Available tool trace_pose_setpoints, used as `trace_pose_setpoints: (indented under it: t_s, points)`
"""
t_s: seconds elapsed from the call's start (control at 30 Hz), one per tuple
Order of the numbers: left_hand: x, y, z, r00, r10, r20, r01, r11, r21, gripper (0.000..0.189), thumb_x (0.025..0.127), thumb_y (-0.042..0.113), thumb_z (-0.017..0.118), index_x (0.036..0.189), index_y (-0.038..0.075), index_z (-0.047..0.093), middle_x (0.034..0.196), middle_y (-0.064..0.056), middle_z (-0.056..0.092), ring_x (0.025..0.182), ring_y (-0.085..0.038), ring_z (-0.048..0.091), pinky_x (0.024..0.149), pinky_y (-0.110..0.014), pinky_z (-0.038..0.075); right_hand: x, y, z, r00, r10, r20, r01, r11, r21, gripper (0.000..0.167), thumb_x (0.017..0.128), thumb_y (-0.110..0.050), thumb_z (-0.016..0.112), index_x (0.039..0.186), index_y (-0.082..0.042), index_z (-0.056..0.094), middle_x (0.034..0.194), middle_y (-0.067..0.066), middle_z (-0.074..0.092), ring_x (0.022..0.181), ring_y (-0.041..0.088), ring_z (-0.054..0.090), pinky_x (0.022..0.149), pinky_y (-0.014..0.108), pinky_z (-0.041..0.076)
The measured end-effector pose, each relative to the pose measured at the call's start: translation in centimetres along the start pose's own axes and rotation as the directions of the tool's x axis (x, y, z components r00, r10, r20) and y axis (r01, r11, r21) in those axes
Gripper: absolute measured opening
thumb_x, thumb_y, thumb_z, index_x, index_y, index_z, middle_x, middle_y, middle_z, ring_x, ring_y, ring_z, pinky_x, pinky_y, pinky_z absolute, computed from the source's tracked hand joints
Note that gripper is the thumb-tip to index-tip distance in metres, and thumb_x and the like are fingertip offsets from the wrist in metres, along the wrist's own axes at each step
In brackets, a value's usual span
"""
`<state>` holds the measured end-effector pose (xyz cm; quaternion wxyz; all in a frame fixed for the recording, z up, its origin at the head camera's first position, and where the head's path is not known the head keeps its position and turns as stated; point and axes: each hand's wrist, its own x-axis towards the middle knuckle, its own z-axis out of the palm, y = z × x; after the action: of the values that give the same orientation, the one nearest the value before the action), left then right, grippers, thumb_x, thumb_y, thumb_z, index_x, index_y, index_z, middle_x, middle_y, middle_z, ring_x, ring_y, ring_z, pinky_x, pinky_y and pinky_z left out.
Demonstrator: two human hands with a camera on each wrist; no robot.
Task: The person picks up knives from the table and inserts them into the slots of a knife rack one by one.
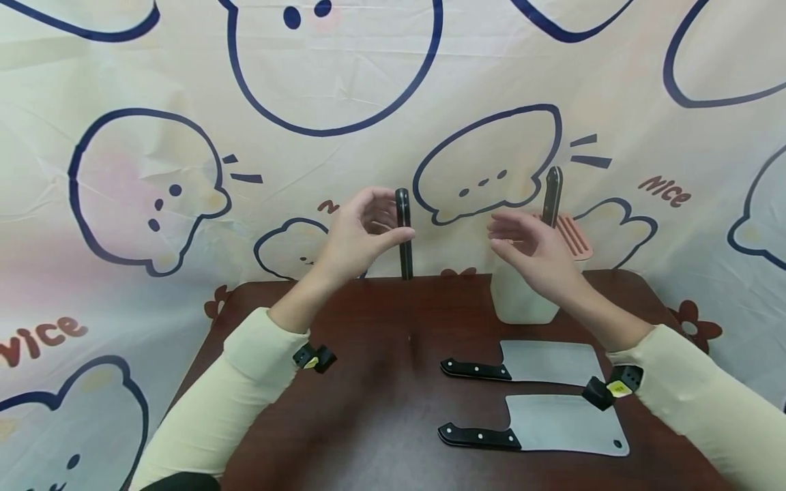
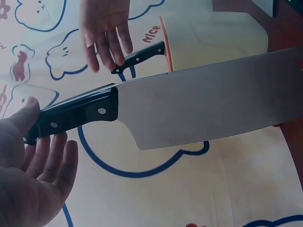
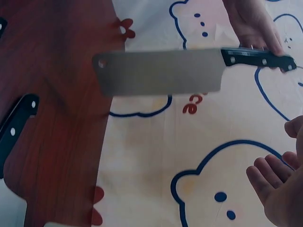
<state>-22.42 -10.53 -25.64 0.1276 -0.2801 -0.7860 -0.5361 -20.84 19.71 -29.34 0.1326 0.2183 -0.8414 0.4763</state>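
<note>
My left hand (image 1: pixel 362 235) pinches a cleaver by its black riveted handle (image 1: pixel 403 211). In the head view the cleaver hangs upright and edge-on, blade down. Its broad blade (image 2: pixel 208 99) shows side-on in the left wrist view, and the right wrist view shows the hole near the end of the blade (image 3: pixel 161 73). Nothing is held in my right hand (image 1: pixel 534 252), whose fingers are loosely bent in front of a pale container (image 1: pixel 522 303). A dark knife handle (image 1: pixel 552 194) and a pink slotted utensil (image 1: pixel 577 239) stick up from that container.
Two more cleavers lie flat on the brown table (image 1: pixel 344 409), one behind the other, handles to the left: the rear cleaver (image 1: pixel 549 363) and the front cleaver (image 1: pixel 565 424). A printed cloth (image 1: pixel 344 157) hangs behind the table.
</note>
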Motion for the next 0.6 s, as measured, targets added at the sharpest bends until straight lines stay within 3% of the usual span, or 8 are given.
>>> trace_pose_setpoints:
  t_s: [0.2, 0.6]
  points:
    - [0.6, 0.1, 1.3, 0.999, 0.039, -0.005, -0.039, 0.999, -0.017, 0.050, 0.085, 0.007, 0.084, 0.128, 0.001, 0.059, 0.106, -0.010, 0.069, 0.093, -0.020, 0.066, 0.089, -0.038, 0.055, 0.2, -1.1, 1.2, 0.999, -0.012, 0.045, 0.010, 0.999, 0.041, 0.047, 0.100, -0.014, 0.067, 0.144, -0.006, 0.054, 0.131, 0.014, 0.064, 0.121, 0.026, 0.061, 0.100, 0.021, 0.049]
    - [1.2, 0.3, 3.4, 0.999, 0.052, 0.002, -0.052, 0.998, -0.044, 0.049, 0.086, 0.010, 0.083, 0.129, 0.003, 0.059, 0.106, -0.008, 0.067, 0.094, -0.018, 0.066, 0.088, -0.034, 0.056, 0.4, -2.3, 4.1, 0.993, -0.037, 0.110, 0.019, 0.986, 0.168, 0.051, 0.097, -0.012, 0.071, 0.144, -0.006, 0.053, 0.133, 0.012, 0.064, 0.121, 0.024, 0.063, 0.103, 0.038, 0.051]
